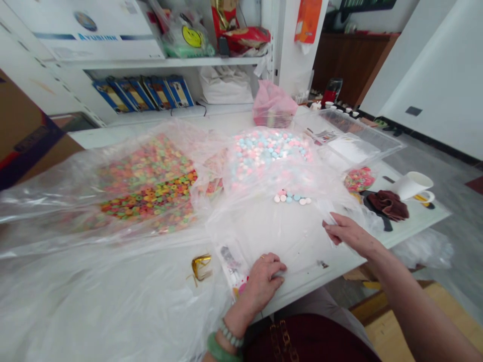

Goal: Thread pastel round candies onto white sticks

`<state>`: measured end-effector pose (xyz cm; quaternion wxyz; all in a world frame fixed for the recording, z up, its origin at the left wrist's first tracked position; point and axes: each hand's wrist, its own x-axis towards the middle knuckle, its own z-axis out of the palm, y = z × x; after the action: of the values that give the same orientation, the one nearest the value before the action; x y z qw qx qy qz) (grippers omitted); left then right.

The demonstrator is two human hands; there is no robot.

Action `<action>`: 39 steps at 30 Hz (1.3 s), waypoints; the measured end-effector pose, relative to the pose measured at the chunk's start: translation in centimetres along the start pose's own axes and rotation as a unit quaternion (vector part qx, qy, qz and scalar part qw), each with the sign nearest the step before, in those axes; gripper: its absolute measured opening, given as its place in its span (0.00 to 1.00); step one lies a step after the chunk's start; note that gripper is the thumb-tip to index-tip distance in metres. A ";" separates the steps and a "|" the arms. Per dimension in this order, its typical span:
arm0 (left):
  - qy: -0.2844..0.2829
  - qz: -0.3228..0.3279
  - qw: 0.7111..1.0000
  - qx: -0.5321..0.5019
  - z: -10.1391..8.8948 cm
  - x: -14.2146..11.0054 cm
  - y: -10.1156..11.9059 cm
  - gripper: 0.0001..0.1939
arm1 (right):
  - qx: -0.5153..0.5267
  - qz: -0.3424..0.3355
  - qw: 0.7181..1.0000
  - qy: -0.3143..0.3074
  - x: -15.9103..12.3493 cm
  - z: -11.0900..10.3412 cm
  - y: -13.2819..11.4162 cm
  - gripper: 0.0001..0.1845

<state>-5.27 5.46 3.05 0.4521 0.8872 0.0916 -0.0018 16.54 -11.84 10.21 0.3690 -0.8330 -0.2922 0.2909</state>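
Note:
My right hand (345, 231) pinches the edge of a clear plastic bag (279, 229) at the right of the table. Inside that bag are many round pink, white and pale blue candies (271, 151), with several strung out along its near side. My left hand (266, 279) rests on the table near its front edge, fingers bent and slightly apart, with nothing visible in them. Beside it lies a printed plastic packet (232, 261), partly under the wrist. To the left spreads a large clear bag of colourful ring-shaped pieces (162, 196).
Gold twist ties (201, 266) lie left of my left hand. On the right are a white mug (411, 185), a brown cloth (390, 205) and a clear plastic tray (362, 133). A pink bag (273, 103) stands behind. A cardboard box (30, 125) borders the left.

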 end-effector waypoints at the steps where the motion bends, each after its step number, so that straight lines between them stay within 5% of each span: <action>1: -0.001 -0.001 1.000 0.000 0.0 0.0 0.1 0.16 | 0.086 -0.053 0.994 0.046 -0.1 0.7 -0.5 0.05; 5: 0.002 -0.005 1.000 0.001 0.0 0.0 0.1 0.15 | 0.268 -0.153 0.926 0.219 0.9 4.9 -1.2 0.06; 10: 0.013 -0.005 1.000 -0.004 0.3 -0.2 -0.1 0.15 | 0.274 -0.112 0.930 0.217 2.2 8.9 1.1 0.08; 26: 0.022 -0.066 0.994 -0.090 -1.0 0.9 1.3 0.11 | 0.226 -0.145 0.942 0.203 2.8 10.3 2.3 0.10; 30: 0.147 -0.025 0.978 -0.147 -2.9 2.5 5.6 0.21 | 0.138 -0.207 0.949 0.194 2.3 10.6 1.8 0.08; 34: 0.270 0.079 0.957 -0.076 -3.9 4.1 9.3 0.21 | 0.003 -0.329 0.930 0.162 1.1 11.5 0.5 0.10; 39: 0.331 -0.038 0.942 0.044 -4.8 4.4 8.4 0.16 | -0.008 -0.257 0.966 0.023 -1.2 12.1 -2.7 0.08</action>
<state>0.05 5.21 12.21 0.3566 0.8525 0.2697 0.2709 6.55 -5.80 5.90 0.4315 -0.7391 -0.4905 0.1643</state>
